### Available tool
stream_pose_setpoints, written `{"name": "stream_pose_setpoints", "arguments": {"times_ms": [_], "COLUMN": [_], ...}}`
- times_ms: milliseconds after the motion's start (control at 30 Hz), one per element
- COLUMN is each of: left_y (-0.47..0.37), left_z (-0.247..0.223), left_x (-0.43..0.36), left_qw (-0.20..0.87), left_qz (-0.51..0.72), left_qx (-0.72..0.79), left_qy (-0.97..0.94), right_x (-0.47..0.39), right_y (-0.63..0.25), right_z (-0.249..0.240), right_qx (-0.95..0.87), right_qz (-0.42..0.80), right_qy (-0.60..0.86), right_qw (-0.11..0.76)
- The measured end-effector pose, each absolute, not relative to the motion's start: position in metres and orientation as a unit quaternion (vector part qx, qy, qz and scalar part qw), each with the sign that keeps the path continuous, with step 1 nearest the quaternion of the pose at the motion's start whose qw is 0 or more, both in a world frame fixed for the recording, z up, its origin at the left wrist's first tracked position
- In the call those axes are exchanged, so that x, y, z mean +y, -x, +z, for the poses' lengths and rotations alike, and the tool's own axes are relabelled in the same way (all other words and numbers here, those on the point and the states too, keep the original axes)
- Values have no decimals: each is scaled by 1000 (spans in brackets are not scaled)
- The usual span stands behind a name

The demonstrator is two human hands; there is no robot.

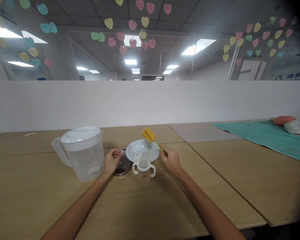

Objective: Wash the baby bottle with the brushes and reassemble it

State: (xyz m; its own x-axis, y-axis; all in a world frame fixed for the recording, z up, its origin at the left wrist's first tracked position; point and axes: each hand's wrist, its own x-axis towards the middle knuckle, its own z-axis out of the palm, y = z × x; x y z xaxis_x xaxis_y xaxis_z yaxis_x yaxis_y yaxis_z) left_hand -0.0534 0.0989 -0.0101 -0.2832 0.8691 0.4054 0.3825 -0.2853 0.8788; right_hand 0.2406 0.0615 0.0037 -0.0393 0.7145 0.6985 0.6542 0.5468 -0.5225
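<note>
My right hand [171,160] is closed around the green handle of a bottle brush [149,134], its yellow sponge head raised over a pale bowl [153,155]. My left hand [112,161] is closed above a dark round plate [123,166]; a small clear piece shows at its fingertips, too small to name. Between the hands stands a clear baby bottle [143,176], upright and without a lid, with two white side handles. A white bottle top [137,156] appears at the bowl's near side, behind the bottle.
A clear plastic pitcher [86,163] with a white lid stands left of my left hand. A teal cloth [255,135] covers the far right of the wooden table [160,213], with a reddish item [284,120] on it. A white wall [140,103] rises behind.
</note>
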Motion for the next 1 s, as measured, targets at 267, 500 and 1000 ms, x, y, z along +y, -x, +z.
{"name": "stream_pose_setpoints", "arguments": {"times_ms": [267, 500, 1000], "left_y": [57, -4, -21], "left_z": [0, 34, 56], "left_x": [102, 110, 115], "left_qw": [45, 101, 141], "left_qz": [405, 409, 340], "left_qx": [630, 524, 505], "left_qy": [-661, -740, -781], "right_x": [62, 67, 75], "right_y": [-243, -245, -250], "right_z": [6, 1, -7], "right_qx": [-721, -716, -730], "right_qz": [40, 47, -12], "right_qy": [465, 481, 509], "right_qw": [512, 504, 456]}}
